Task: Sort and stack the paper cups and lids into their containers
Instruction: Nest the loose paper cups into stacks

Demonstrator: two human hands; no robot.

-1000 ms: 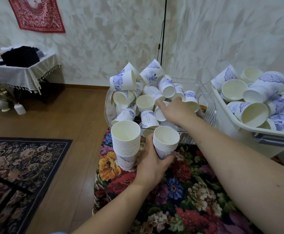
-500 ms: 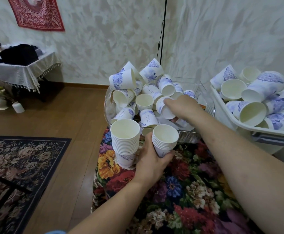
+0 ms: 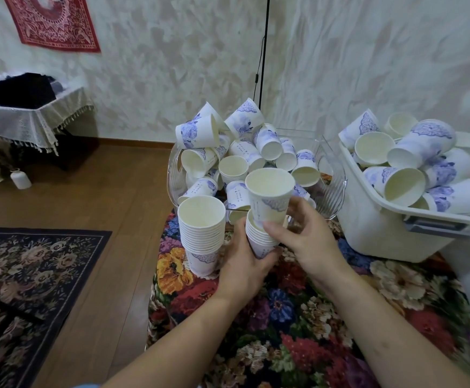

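- Our right hand [image 3: 302, 236] pinches a single paper cup [image 3: 270, 198] by its lower wall, thumb in front and fingers behind, mouth upward and only slightly tilted.
- Our left hand [image 3: 242, 264] has its grip wrapped round the base of a short nested stack [image 3: 260, 236], held upright just above the flowered surface [image 3: 284, 317].
- The relation that matters: the single cup sits directly over the stack's open mouth, its base apparently just entering the top rim, and the two long axes run close to parallel (a small lean toward us remains), so we judge the next move a straight push down.
- A taller finished stack [image 3: 201, 233] stands just left of the left hand.
- Loose cups fill the clear basket [image 3: 337, 189] behind and the white bin [image 3: 373, 233] at right, so much sorting remains; we see no lids.
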